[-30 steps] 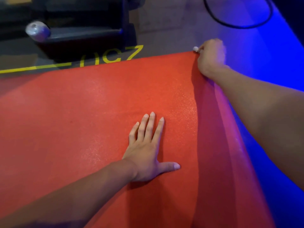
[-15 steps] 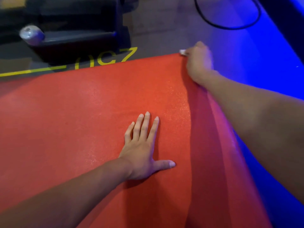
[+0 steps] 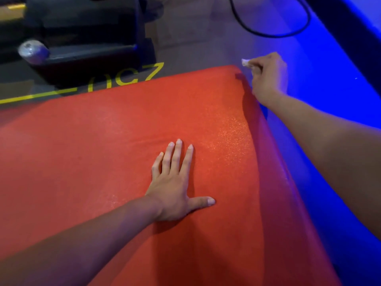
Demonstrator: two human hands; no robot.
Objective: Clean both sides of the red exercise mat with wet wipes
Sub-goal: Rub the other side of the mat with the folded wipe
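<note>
right now, the view from the head camera:
mat: the red mat [image 3: 103, 151] fills the lower left and middle of the view, lying flat, its right edge drooping toward the blue-lit floor [image 3: 329, 83].
left hand: the left hand [image 3: 175, 186] lies palm down on the mat, fingers straight and close together, thumb stuck out to the right, holding nothing.
right hand: the right hand [image 3: 268, 77] sits just off the mat's far right corner, fingers curled round a small white wipe [image 3: 245, 62] that pokes out past the knuckles.
beyond: dark equipment [image 3: 86, 38] stands past the far edge, yellow markings [image 3: 127, 77] on the floor before it, a black cable [image 3: 274, 34] loops at the top right.
</note>
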